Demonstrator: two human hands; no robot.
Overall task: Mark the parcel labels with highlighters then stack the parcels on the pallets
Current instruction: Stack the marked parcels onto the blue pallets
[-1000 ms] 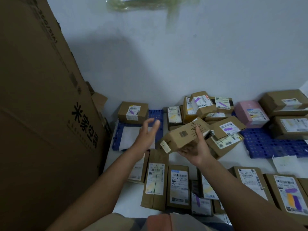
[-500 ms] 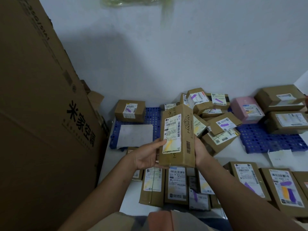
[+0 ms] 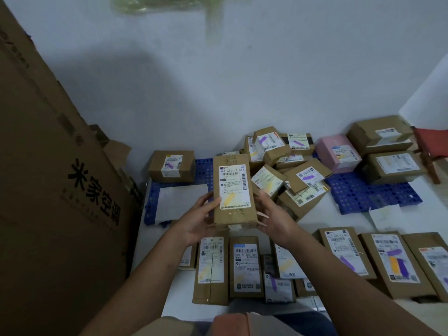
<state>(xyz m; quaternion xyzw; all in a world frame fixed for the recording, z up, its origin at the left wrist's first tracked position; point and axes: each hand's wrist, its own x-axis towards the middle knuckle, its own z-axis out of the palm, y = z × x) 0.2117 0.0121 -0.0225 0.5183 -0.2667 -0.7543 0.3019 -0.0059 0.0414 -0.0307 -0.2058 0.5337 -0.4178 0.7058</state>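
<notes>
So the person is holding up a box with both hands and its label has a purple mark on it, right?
Not quite. The head view shows the left hand and the right hand holding up the box, but the mark on its label is yellow, not purple. Purple marks are on other parcels, such as the small box on the blue pallet.

Brown parcel (image 3: 233, 190) bears a white label (image 3: 232, 186) streaked yellow; blue perforated pallet (image 3: 368, 192), pink box (image 3: 338, 151)
</notes>
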